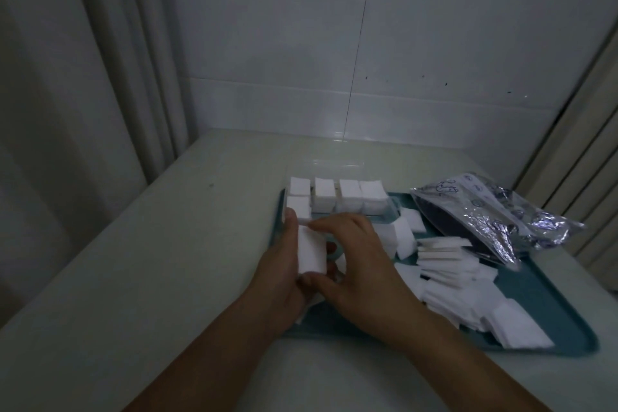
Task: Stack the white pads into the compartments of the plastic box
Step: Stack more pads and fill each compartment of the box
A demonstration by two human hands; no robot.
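Now | both hands: left [279,269], right [354,264] curled round pad stack [311,252] | over tray [548,288]

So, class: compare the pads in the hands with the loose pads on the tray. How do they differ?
The held stack is squared into one neat block; the loose pads lie fanned and overlapping.
The held stack is gripped between the left hand and right hand; the loose pads lie untouched on the tray.
Both are white and square.
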